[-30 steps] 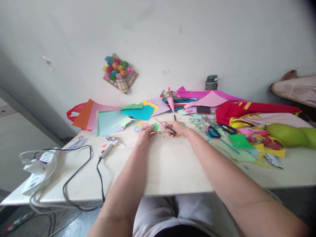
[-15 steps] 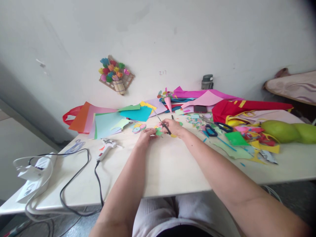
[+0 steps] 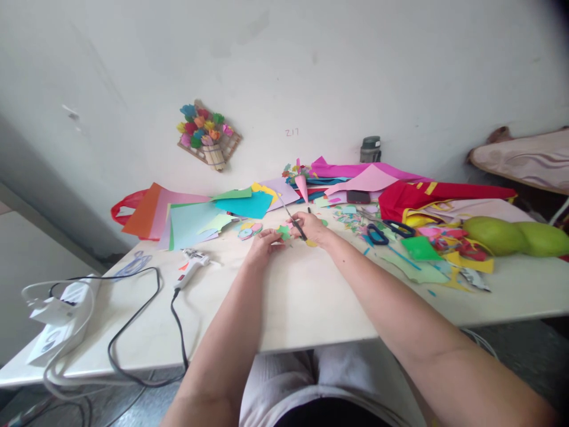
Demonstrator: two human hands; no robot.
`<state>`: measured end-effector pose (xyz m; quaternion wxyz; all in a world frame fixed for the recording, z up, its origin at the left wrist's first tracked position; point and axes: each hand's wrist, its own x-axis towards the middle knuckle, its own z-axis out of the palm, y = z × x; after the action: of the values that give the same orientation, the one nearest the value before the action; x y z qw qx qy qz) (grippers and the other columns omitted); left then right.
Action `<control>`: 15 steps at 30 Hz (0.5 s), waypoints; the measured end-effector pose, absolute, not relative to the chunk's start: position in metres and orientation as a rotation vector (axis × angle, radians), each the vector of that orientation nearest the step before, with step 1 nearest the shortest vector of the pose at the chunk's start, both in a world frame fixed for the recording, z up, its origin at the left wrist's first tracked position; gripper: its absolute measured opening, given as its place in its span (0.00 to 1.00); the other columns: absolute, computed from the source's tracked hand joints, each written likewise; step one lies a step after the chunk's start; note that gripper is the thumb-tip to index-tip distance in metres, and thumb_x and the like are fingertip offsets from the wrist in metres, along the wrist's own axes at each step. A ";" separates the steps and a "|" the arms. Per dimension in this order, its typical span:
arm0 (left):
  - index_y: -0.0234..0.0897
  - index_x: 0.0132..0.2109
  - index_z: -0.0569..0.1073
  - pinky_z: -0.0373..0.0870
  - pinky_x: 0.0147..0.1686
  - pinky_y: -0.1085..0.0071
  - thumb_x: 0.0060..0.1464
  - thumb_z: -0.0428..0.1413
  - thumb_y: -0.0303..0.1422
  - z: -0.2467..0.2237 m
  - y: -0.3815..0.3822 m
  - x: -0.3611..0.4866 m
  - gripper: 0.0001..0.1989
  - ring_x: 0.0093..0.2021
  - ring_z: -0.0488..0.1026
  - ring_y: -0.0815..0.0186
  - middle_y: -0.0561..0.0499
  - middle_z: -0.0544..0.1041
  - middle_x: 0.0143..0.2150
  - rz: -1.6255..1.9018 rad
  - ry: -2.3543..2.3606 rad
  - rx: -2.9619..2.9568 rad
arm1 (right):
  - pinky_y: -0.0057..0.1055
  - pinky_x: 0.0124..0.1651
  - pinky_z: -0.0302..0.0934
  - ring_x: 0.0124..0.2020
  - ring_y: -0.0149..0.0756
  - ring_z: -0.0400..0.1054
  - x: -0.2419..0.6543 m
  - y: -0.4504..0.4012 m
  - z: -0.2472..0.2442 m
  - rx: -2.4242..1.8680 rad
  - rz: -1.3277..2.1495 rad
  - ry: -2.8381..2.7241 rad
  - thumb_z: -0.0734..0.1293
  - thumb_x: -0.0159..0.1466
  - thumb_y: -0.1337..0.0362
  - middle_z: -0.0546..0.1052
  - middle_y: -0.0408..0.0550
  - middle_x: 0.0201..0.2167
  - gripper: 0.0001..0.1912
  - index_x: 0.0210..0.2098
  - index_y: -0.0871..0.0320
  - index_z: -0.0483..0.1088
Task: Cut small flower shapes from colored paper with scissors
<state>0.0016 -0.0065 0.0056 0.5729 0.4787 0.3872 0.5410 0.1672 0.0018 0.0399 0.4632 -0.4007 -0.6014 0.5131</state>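
Near the middle of the table, my left hand [image 3: 265,244] pinches a small green paper piece [image 3: 283,232] between thumb and fingers. Close on its right, my right hand [image 3: 309,228] is closed on a slim tool with a black handle [image 3: 299,229] and a long thin metal end pointing away. I cannot make out the tool's exact kind. The tool is at the green piece's right side; contact is unclear. Small round paper cutouts [image 3: 250,230] lie left of my hands, and a yellow piece [image 3: 312,243] shows partly under my right wrist.
Coloured paper sheets [image 3: 191,222] lie at back left, with a pink paper cone [image 3: 301,188] behind my hands. A glue gun [image 3: 193,268] with a black cord lies left, near a power strip [image 3: 62,320]. Dark-handled scissors [image 3: 377,233] and paper scraps [image 3: 462,243] lie right.
The view has shifted slightly. My fingers and the green paper piece have turned a little; both hands keep their hold.
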 end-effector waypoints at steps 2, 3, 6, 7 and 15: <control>0.33 0.23 0.68 0.70 0.28 0.70 0.35 0.63 0.32 0.005 -0.005 0.001 0.11 0.27 0.69 0.68 0.53 0.69 0.23 1.279 0.904 1.120 | 0.21 0.20 0.57 0.16 0.25 0.63 0.169 0.004 0.039 -0.976 1.267 -1.466 0.66 0.46 0.78 0.68 0.36 0.14 0.12 0.30 0.61 0.66; 0.33 0.23 0.68 0.70 0.28 0.70 0.35 0.63 0.32 0.004 -0.005 0.002 0.11 0.27 0.69 0.68 0.53 0.69 0.23 1.280 0.902 1.121 | 0.21 0.19 0.57 0.15 0.25 0.63 0.170 0.004 0.038 -0.979 1.266 -1.450 0.66 0.46 0.78 0.68 0.36 0.13 0.12 0.30 0.61 0.65; 0.33 0.23 0.69 0.70 0.28 0.70 0.35 0.63 0.32 0.004 -0.005 0.002 0.11 0.26 0.69 0.68 0.54 0.69 0.23 1.275 0.891 1.128 | 0.22 0.19 0.59 0.14 0.26 0.64 0.173 0.005 0.039 -0.983 1.275 -1.380 0.67 0.47 0.76 0.70 0.37 0.13 0.11 0.30 0.61 0.65; 0.33 0.24 0.69 0.70 0.28 0.70 0.35 0.63 0.32 0.004 -0.005 0.002 0.11 0.26 0.70 0.68 0.54 0.69 0.23 1.275 0.888 1.128 | 0.22 0.19 0.59 0.14 0.26 0.64 0.174 0.006 0.039 -0.977 1.284 -1.352 0.68 0.48 0.75 0.71 0.38 0.14 0.11 0.30 0.61 0.65; 0.33 0.26 0.70 0.69 0.28 0.70 0.35 0.63 0.32 0.003 -0.004 0.001 0.11 0.26 0.70 0.69 0.54 0.70 0.24 1.250 0.886 1.128 | 0.19 0.14 0.51 0.13 0.22 0.57 0.178 0.013 0.036 -1.030 1.316 -1.297 0.74 0.45 0.68 0.67 0.36 0.12 0.15 0.30 0.62 0.68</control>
<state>0.0007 -0.0043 0.0033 0.5806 0.4827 0.3793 0.5348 0.1784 0.0128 0.0359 0.4908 -0.4240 -0.5343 0.5420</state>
